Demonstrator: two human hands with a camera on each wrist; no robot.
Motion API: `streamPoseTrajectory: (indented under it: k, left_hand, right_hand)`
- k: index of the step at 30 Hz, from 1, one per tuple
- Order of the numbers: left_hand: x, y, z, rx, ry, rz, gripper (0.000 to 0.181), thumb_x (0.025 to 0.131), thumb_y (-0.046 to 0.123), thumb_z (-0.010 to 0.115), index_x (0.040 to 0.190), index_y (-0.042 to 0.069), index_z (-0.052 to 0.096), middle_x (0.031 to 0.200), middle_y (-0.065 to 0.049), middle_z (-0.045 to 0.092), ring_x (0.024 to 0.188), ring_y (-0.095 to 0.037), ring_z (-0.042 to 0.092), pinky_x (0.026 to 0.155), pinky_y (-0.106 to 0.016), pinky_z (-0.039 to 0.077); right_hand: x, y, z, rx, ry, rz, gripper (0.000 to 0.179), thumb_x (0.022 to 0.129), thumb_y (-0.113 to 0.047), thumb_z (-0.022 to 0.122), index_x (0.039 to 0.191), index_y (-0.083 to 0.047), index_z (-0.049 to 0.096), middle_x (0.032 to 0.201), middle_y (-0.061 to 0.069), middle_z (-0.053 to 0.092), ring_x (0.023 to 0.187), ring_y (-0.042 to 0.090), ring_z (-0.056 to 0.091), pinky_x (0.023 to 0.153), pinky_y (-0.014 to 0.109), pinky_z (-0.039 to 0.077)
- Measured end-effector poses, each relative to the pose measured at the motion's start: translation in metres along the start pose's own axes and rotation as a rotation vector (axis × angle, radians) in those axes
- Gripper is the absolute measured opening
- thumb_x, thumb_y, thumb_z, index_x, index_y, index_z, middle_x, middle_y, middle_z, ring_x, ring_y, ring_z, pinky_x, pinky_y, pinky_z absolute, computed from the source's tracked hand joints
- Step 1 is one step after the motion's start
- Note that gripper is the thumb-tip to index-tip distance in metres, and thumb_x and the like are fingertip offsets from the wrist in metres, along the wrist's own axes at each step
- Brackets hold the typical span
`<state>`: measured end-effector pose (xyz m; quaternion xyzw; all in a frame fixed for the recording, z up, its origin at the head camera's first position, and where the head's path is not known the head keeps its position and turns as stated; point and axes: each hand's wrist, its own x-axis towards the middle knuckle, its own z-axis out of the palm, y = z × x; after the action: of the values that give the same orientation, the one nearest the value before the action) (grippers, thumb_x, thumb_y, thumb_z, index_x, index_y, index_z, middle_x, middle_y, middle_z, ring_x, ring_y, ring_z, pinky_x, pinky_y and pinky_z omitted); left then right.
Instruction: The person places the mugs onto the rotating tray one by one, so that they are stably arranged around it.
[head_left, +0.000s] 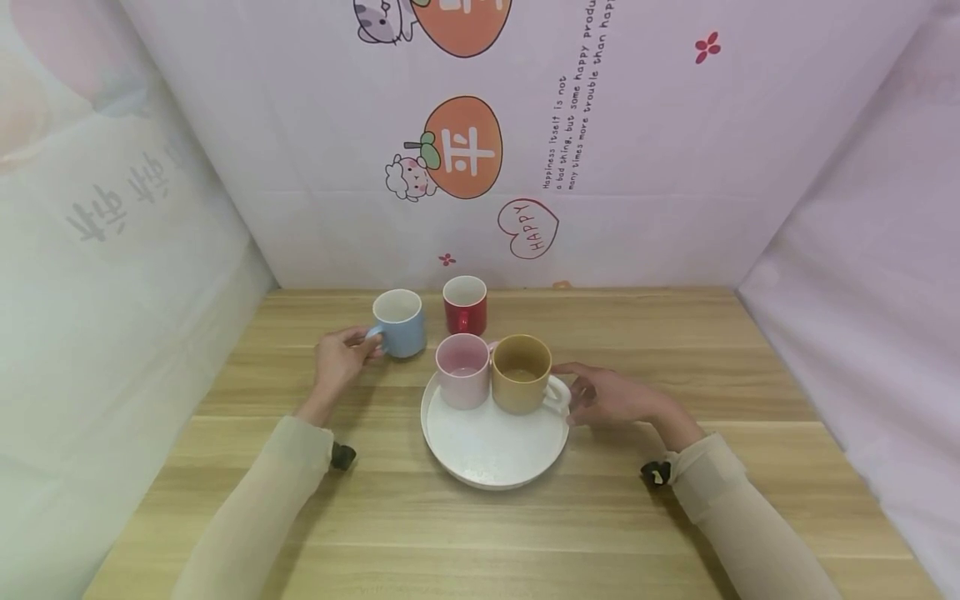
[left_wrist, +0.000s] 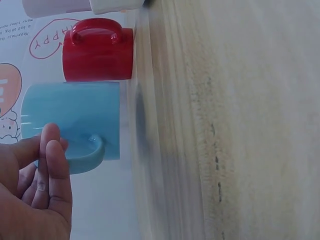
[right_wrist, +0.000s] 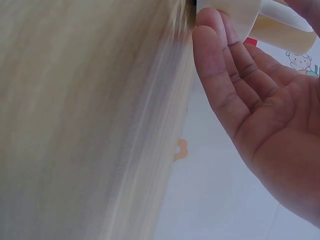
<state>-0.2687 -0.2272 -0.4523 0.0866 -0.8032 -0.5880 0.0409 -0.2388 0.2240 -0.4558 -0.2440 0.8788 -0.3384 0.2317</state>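
My left hand (head_left: 342,360) pinches the handle of a light blue mug (head_left: 401,329) between thumb and fingers. In the left wrist view a narrow gap shows between the base of this upright mug and the wooden table. A round white tray (head_left: 495,457) carries a pink mug (head_left: 463,375) and a tan mug (head_left: 519,375) with a white handle, side by side at its back. Beside the tray's right rim is my right hand (head_left: 618,396), fingers extended, fingertips right at the rim near the white handle. Behind the pink mug stands a red mug (head_left: 465,308).
The wooden table (head_left: 450,546) runs back to a white printed cloth (head_left: 637,233). More white cloth hangs along the left side (head_left: 112,333) and the right side (head_left: 847,292).
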Motion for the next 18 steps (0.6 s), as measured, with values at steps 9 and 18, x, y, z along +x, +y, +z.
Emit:
streamPoseTrajectory:
  k: [9,18]
  left_hand:
    - [-0.015,0.008,-0.005,0.023,0.008,0.006,0.033,0.094,0.015,0.071,0.121,-0.004,0.068,0.115,-0.025,0.071,0.077,-0.014,0.076,0.085,-0.039,0.061]
    - [-0.029,0.015,-0.009,0.043,-0.010,0.029,0.036,0.093,0.018,0.072,0.122,-0.003,0.067,0.116,-0.026,0.071,0.077,-0.014,0.076,0.078,-0.031,0.062]
  right_hand:
    - [0.000,-0.001,0.000,-0.003,0.002,0.009,0.085,0.082,-0.032,0.083,0.153,-0.028,0.036,0.112,0.005,0.067,0.102,0.018,0.068,0.090,0.037,0.057]
    - [-0.001,0.000,0.000,-0.009,0.000,0.000,0.085,0.082,-0.033,0.082,0.153,-0.027,0.037,0.112,0.005,0.067,0.104,0.019,0.068,0.091,0.037,0.058]
